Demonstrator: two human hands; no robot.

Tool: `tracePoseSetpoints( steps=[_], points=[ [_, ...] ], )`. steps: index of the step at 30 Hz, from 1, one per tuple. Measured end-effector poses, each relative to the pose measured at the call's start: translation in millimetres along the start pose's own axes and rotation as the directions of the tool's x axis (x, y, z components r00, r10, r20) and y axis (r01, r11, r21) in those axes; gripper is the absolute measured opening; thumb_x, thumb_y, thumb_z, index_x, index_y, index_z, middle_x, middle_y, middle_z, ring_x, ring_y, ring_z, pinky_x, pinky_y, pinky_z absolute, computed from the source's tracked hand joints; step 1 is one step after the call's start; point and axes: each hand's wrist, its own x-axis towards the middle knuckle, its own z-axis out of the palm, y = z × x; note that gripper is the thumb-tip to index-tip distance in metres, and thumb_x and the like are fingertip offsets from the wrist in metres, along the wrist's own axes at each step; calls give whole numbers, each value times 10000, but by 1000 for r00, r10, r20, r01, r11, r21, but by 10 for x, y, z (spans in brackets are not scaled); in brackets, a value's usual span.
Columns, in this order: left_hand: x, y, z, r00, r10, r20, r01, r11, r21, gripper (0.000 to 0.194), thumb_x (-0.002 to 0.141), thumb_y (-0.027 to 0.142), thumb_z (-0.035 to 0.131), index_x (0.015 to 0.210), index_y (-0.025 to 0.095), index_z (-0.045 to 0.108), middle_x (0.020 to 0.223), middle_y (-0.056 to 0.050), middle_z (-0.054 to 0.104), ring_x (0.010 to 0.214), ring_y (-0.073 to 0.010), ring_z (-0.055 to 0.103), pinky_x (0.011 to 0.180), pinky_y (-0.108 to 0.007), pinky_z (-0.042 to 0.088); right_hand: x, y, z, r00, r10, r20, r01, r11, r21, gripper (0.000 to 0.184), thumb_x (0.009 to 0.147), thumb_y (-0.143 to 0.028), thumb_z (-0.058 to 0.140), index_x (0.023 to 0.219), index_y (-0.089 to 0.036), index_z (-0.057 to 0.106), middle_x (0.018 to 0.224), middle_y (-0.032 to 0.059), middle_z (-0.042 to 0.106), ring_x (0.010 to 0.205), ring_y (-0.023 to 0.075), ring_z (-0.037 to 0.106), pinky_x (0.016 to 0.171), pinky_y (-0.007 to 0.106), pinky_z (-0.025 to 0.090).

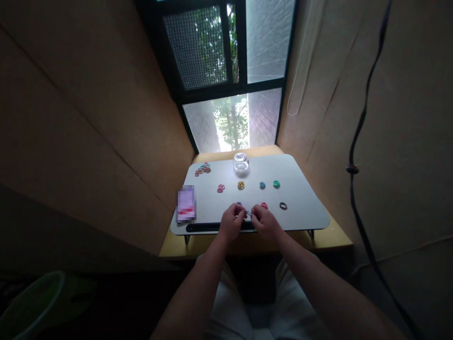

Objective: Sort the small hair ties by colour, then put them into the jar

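Note:
Close together over the near edge of the white lap table [300, 212], my left hand [232, 222] and my right hand [265, 221] both pinch a small pale hair tie [248, 213], which spans the gap between the fingertips. Its exact colour is hard to make out. Just behind the left fingers a purple hair tie pile [239, 203] is partly covered. Red hair ties [264, 206] lie right behind my right hand, and black hair ties [283, 206] are to its right. Farther back sit pink [221, 188], yellow [241, 185], blue [262, 185] and green hair ties [276, 184] in separate small piles.
A mixed heap of hair ties [203, 169] lies at the back left. A clear round jar [241, 165] stands at the back middle. On the left is a blurred purple packet or phone [186, 204]. A dark cord [354, 156] hangs at the right; a green basket [46, 302] is low left.

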Motion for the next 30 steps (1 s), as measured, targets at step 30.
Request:
tracePoseSetpoints(
  steps=[30],
  points=[
    [-38,18,-27,998,2,56,-5,999,42,207,841,375,644,828,170,617,698,9,606,636,-115,558,623,-234,450,1,-44,-48,1000,-1,-30,3,999,46,105,817,-192,498,721,-213,460,623,-40,466,600,136,424,585,260,320]
  ],
)
